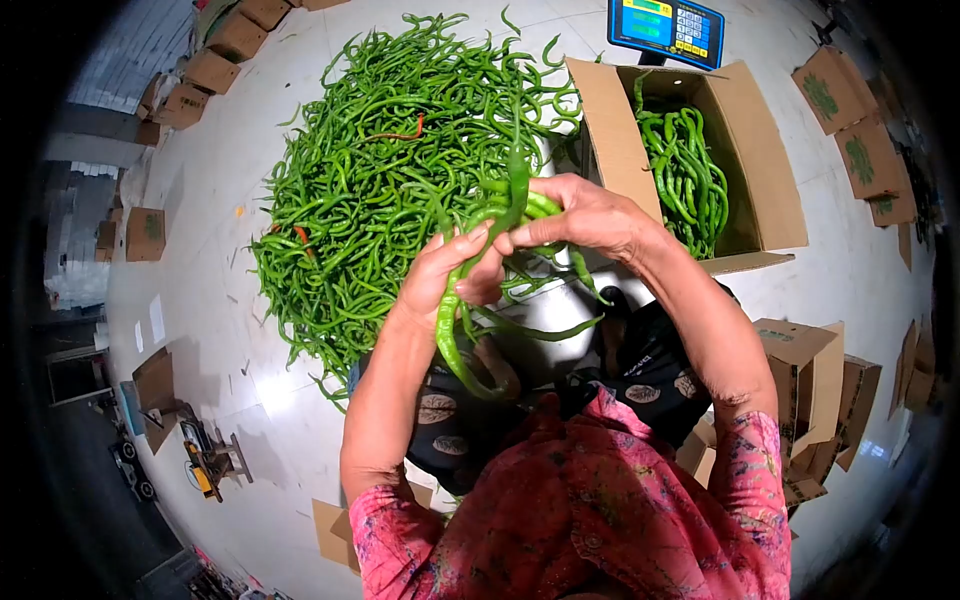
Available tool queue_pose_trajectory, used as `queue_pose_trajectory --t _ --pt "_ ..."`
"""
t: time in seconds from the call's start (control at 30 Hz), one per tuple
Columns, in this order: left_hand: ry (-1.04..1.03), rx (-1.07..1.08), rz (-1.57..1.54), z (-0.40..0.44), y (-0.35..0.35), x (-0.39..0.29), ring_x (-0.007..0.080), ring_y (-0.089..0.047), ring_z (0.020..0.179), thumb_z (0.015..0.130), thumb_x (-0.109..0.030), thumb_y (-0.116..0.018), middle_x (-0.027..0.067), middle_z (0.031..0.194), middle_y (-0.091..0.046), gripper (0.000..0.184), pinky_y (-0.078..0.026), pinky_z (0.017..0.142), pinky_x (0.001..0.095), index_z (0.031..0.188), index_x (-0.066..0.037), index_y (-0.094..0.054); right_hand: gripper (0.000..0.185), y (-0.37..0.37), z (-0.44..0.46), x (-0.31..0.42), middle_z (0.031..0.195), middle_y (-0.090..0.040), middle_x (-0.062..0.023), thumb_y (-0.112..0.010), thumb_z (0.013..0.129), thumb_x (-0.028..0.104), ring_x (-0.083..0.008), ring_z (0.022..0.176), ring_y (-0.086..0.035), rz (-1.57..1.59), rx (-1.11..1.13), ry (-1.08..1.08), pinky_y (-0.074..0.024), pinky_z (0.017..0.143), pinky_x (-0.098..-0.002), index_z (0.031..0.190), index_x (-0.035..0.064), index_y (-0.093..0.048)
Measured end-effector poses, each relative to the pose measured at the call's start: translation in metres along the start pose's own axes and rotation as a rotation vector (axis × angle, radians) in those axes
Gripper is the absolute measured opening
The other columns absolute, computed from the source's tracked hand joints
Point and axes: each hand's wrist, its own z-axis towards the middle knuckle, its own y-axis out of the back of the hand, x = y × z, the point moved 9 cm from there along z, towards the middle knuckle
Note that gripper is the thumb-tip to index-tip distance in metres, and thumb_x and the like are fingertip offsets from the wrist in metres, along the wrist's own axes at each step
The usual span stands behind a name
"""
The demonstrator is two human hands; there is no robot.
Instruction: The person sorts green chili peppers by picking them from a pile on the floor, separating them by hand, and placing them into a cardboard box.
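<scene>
Both hands are close together in the middle of the head view, over the near edge of a large heap of long green chili peppers (370, 190). Several chili peppers (452, 325) are in my left hand (455, 268), its fingers wrapped round them and one long pepper curving down below. My right hand (575, 215) is closed on green chili peppers (517, 185) too, its thumb and fingertips meeting the left fingers. Some right fingers are hidden behind the peppers. To the right, an open cardboard box (765, 150) holds more green chili peppers (687, 170).
Behind the box stands a scale display (666, 28) with a keypad. Empty cardboard boxes (810, 375) lie at the right, and more boxes (210, 72) line the far left. A yellow-and-black tool (205, 465) rests on the floor at left. A few red peppers (418, 127) show in the heap.
</scene>
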Motion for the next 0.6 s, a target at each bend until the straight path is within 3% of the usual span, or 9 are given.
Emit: queue_pose_trajectory --t 0.1,0.17,0.23,0.27,0.37,0.43,0.5,0.53,0.6 --pt "-0.015 -0.106 -0.022 -0.003 -0.001 -0.005 0.0062 -0.034 0.043 0.096 -0.023 -0.049 -0.0013 0.056 -0.042 0.026 -0.029 0.040 0.0225 0.106 0.000 -0.056 0.013 0.048 -0.001 -0.005 0.082 -0.064 -0.0023 -0.063 0.087 0.015 -0.0101 0.076 -0.052 -0.102 -0.410 -0.159 -0.0415 0.071 -0.0249 0.095 0.0055 -0.064" --pt "-0.039 -0.075 0.003 -0.004 0.008 -0.005 0.0057 -0.036 0.045 0.095 -0.023 -0.050 -0.0014 0.062 -0.046 0.028 -0.031 0.041 0.0213 0.112 -0.001 -0.056 0.014 0.086 -0.009 0.001 0.082 -0.065 -0.0005 -0.063 0.088 0.018 -0.0093 0.068 -0.046 0.035 -0.595 -0.117 -0.0397 0.066 -0.0257 0.097 0.0063 -0.063" --pt "-0.063 -0.089 -0.027 -0.005 0.017 -0.005 0.0060 -0.037 0.045 0.095 -0.023 -0.051 -0.0011 0.064 -0.049 0.029 -0.031 0.042 0.0209 0.113 -0.001 -0.057 0.022 0.099 -0.010 0.006 0.084 -0.066 0.0012 -0.068 0.087 0.024 -0.0066 0.066 -0.045 0.115 -0.551 0.057 -0.0368 0.063 -0.0211 0.099 0.0055 -0.064" --pt "-0.099 -0.234 0.077 -0.007 0.028 -0.009 0.0059 -0.040 0.047 0.096 -0.027 -0.052 0.0010 0.068 -0.054 0.030 -0.031 0.043 0.0204 0.107 0.000 -0.060 0.023 0.103 -0.010 -0.010 0.086 -0.066 0.0015 -0.072 0.084 0.025 -0.0060 0.066 -0.046 0.101 -0.588 -0.058 -0.0369 0.063 -0.0213 0.098 0.0083 -0.064" --pt "-0.103 -0.237 0.053 -0.003 0.027 -0.010 0.0062 -0.044 0.048 0.096 -0.032 -0.053 0.0018 0.071 -0.058 0.034 -0.032 0.043 0.0197 0.101 0.001 -0.062 0.025 0.062 -0.004 -0.015 0.089 -0.066 0.0017 -0.076 0.080 0.026 -0.0060 0.068 -0.048 0.116 -0.430 -0.149 -0.0365 0.062 -0.0212 0.098 0.0110 -0.064" --pt "-0.049 -0.211 0.082 0.000 0.031 -0.005 0.0076 -0.053 0.053 0.096 -0.033 -0.054 0.0030 0.075 -0.062 0.036 -0.039 0.046 0.0186 0.103 0.002 -0.062 0.035 0.040 0.003 -0.023 0.094 -0.066 0.0032 -0.079 0.077 0.025 -0.0046 0.071 -0.051 0.214 -0.356 -0.149 -0.0337 0.059 -0.0182 0.106 0.0116 -0.066" --pt "-0.017 -0.275 0.142 0.003 0.035 0.002 0.0087 -0.057 0.056 0.096 -0.032 -0.055 0.0036 0.077 -0.064 0.035 -0.044 0.049 0.0189 0.105 0.001 -0.063 0.038 0.015 0.011 -0.024 0.093 -0.066 0.0030 -0.080 0.076 0.023 -0.0045 0.074 -0.054 0.278 -0.158 -0.169 -0.0366 0.062 -0.0183 0.109 0.0102 -0.066" --pt "-0.038 -0.362 0.124 0.002 0.034 0.003 0.0093 -0.059 0.059 0.096 -0.032 -0.055 0.0063 0.080 -0.067 0.036 -0.047 0.051 0.0202 0.108 0.001 -0.063 0.038 0.008 0.013 -0.025 0.090 -0.065 0.0025 -0.080 0.077 0.022 -0.0052 0.076 -0.055 0.280 -0.171 -0.168 -0.0389 0.064 -0.0194 0.110 0.0088 -0.066" --pt "-0.004 -0.282 0.115 0.004 0.034 0.005 0.0088 -0.059 0.059 0.096 -0.033 -0.055 0.0073 0.082 -0.068 0.038 -0.048 0.051 0.0203 0.110 0.002 -0.062 0.038 0.007 0.017 -0.015 0.088 -0.065 0.0009 -0.078 0.079 0.023 -0.0074 0.079 -0.057 0.202 -0.238 -0.047 -0.0430 0.069 -0.0225 0.110 0.0068 -0.065"
